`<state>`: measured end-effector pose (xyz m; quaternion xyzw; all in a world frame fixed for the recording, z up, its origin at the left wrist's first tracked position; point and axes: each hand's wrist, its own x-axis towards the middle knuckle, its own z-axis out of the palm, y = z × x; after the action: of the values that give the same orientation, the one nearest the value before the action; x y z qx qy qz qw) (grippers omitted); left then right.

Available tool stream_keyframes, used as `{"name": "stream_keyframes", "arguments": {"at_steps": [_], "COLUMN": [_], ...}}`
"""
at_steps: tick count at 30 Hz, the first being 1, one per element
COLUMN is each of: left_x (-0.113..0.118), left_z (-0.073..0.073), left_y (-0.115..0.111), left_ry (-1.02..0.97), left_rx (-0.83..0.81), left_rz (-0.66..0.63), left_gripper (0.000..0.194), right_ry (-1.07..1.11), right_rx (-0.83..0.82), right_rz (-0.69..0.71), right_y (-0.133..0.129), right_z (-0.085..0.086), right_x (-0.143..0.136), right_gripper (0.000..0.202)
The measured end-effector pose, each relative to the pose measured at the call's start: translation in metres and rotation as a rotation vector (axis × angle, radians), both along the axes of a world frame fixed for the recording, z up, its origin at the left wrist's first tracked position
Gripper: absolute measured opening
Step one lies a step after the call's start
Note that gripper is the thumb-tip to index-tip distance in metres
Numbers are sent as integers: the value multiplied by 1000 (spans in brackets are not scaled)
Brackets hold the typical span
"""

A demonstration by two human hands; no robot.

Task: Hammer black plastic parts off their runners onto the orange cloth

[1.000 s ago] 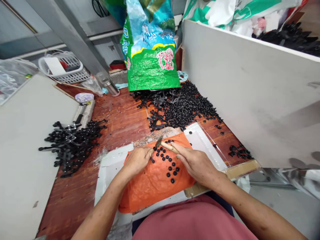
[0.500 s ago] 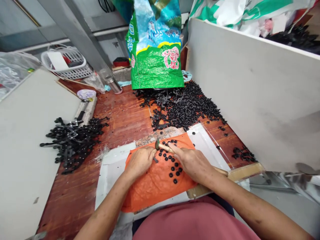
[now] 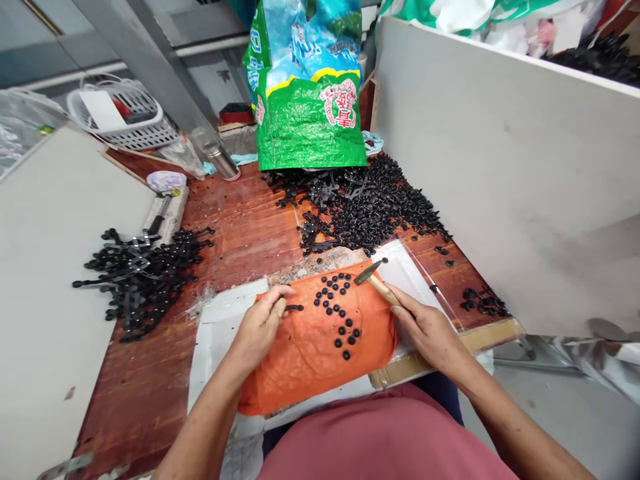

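Currently, left hand [image 3: 260,327] pinches a black strip [image 3: 295,307], its tip sticking out rightward over the orange cloth [image 3: 295,367]. Right hand [image 3: 430,330] grips the hammer [image 3: 384,290] by its wooden handle, head well apart from the strip. Black discs [image 3: 342,331] lie on the cloth between both hands; pile of black parts [image 3: 375,213] sits on the bench [image 3: 235,220] beyond.
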<state>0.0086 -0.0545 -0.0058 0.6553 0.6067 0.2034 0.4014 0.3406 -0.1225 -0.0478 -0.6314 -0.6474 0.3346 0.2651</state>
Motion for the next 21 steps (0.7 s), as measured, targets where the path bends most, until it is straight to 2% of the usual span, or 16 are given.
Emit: {"name": "stream_keyframes", "arguments": {"at_steps": [4,10,21], "left_x": [3,16,23], "left_z": [-4,-18,-38], "left_y": [-5,-5,-9], "left_ry": [-123,194,467], "left_rx": [-98,160,260], "left_rz": [-107,-133,-192], "left_gripper": [34,30,32], "right_ry": [16,-18,-11], "right_rx": [-24,-34,-58], "right_rz": [-38,-44,-41], "right_y": [-5,-5,-4], "right_z": [-10,-17,-17], "right_x": [5,5,6], "right_gripper": [50,49,51]}}
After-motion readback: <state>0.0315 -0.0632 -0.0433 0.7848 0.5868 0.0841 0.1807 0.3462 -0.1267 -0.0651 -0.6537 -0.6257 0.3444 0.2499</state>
